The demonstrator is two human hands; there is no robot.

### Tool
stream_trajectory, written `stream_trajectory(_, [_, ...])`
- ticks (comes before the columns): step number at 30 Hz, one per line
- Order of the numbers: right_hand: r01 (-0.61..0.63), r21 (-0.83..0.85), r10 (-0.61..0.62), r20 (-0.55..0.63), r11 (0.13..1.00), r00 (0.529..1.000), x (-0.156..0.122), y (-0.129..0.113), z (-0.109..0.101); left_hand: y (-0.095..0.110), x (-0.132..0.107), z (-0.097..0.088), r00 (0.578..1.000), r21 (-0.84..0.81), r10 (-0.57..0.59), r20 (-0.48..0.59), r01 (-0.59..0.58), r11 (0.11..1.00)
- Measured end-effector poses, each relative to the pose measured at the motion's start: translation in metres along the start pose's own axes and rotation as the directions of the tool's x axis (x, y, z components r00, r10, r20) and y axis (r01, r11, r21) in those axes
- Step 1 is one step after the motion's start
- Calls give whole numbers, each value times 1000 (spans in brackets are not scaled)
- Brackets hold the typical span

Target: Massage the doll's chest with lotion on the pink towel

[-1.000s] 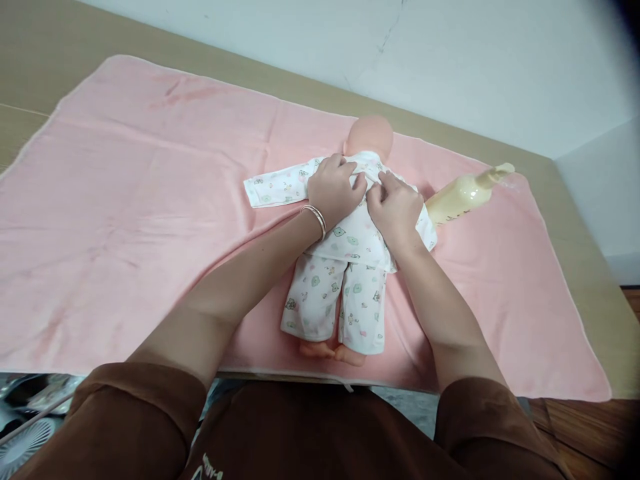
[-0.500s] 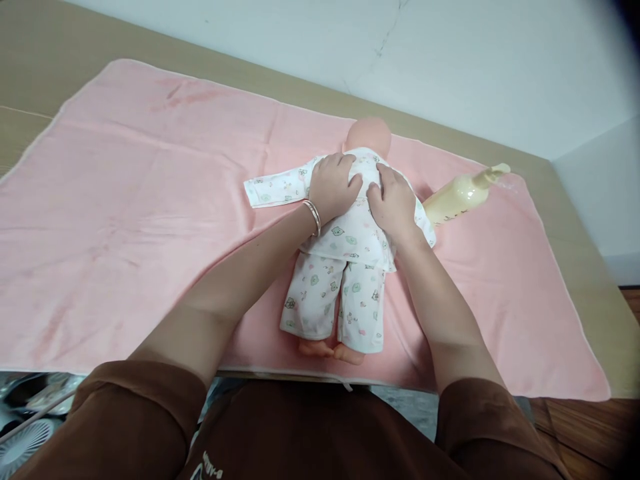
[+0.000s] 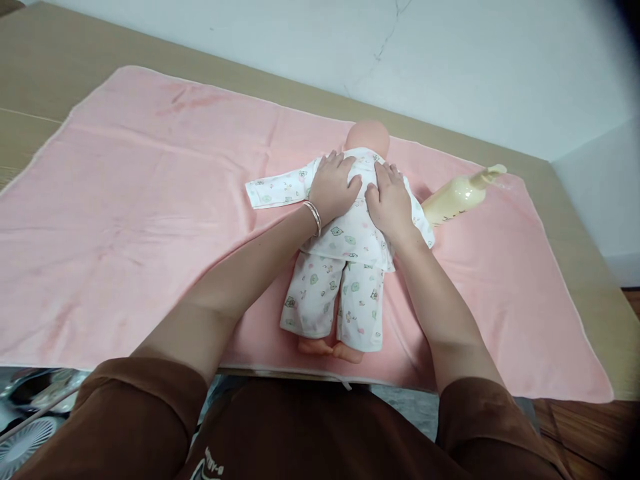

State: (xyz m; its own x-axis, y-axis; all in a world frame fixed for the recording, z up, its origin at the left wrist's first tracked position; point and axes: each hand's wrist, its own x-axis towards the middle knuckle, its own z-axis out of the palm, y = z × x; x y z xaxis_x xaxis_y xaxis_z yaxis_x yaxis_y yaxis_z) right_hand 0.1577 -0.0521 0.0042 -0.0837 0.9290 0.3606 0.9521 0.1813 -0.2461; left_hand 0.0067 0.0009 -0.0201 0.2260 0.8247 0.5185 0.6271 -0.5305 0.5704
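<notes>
A baby doll (image 3: 350, 233) lies face down on a pink blanket (image 3: 165, 220), dressed in a white printed top and trousers, its bare feet toward me. My left hand (image 3: 336, 187) rests flat on the left side of the doll's upper back, fingers stretched out, with a bracelet at the wrist. On the right side of the back lies my right hand (image 3: 393, 203), also open and flat. The two thumbs point at each other with a small gap between. One sleeve of the top is spread out to the left. The doll's face is hidden.
Right of the doll, a pale yellow pump bottle (image 3: 455, 199) lies on its side on the blanket. The wooden table (image 3: 225, 73) meets a cracked white wall (image 3: 450, 73) behind. A white fan-like object (image 3: 27, 443) is below the table at lower left.
The fingers of my right hand have shifted slightly and spread a little on the doll's back. My left hand stays almost in place. The view has moved a little.
</notes>
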Motion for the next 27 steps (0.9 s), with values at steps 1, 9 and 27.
stream_trajectory(1, [9, -13, -9, -6, 1000, 1000, 0, 1, 0, 0, 0, 0, 1000, -9, -3, -4, 3, 1000])
stream_trajectory(9, [14, -93, -31, -181, 996, 983, 4, 3, -17, -2, -2, 0, 999, -16, -17, -35, 16, 1000])
stream_trajectory(27, [44, 13, -44, 46, 999, 998, -3, -20, -9, 3, -5, -10, 1000, -106, -29, 8, 30, 994])
